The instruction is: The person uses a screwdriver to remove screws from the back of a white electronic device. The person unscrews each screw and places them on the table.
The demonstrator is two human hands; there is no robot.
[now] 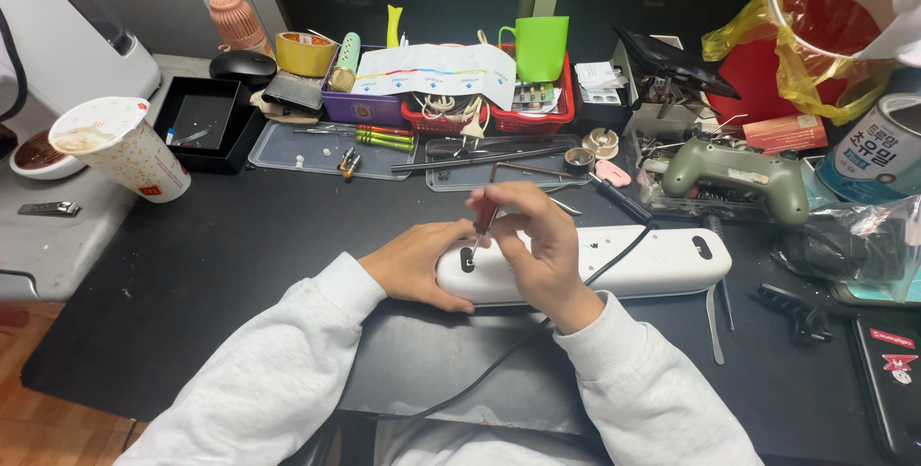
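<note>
A long white power strip [652,260] lies across the black desk mat [240,255], with a black cord [624,240] running over it. My left hand [417,264] presses down on the strip's left end and holds it steady. My right hand [537,240] grips a small screwdriver with a red handle [485,216], held nearly upright, with its tip in a hole at the strip's left end. Both arms wear light grey sleeves.
A green game controller [734,173] lies behind the strip at right. A paper cup [129,149] stands at left beside a black box [201,120]. Clear trays, a red basket [537,120], a green mug [540,47] and tools crowd the back. Metal tweezers [715,322] lie at right.
</note>
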